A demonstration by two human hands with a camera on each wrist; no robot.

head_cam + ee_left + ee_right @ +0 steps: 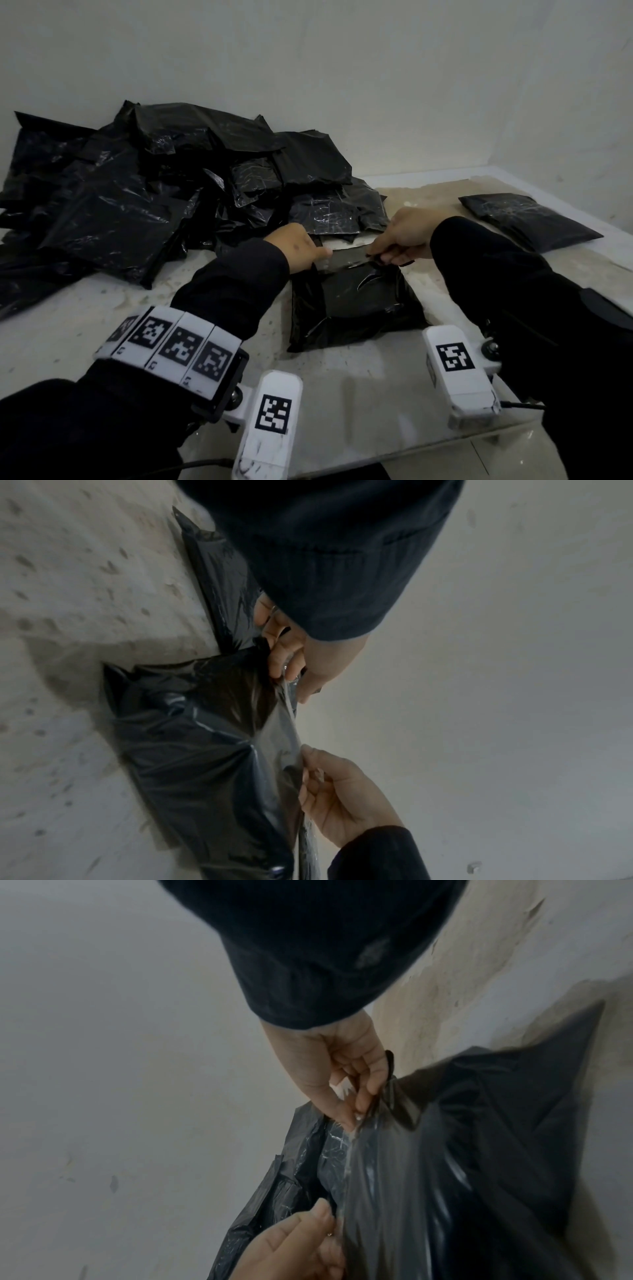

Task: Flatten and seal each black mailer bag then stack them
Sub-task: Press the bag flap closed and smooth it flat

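While both hands work the flap, one mailer [352, 301] lies mid-table w/ its mouth unsealed.

L to R: loose pile [144, 192] by the wall; left hand [294, 245] pinches the flap's left end, right hand [404, 236] its right; one flat bag [527, 219] far right. Risk: uneven pull creases the adhesive strip, so it sticks crooked or traps air.

the head view looks from above, forward and down over both forearms, and takes in the whole table [342, 394] up to the wall [376, 85]. the left wrist view looks close along the left hand [339, 799], the right wrist view close along the right hand [294, 1250]. all three views share the mailer bag [356, 305] and both hands at its upper edge.
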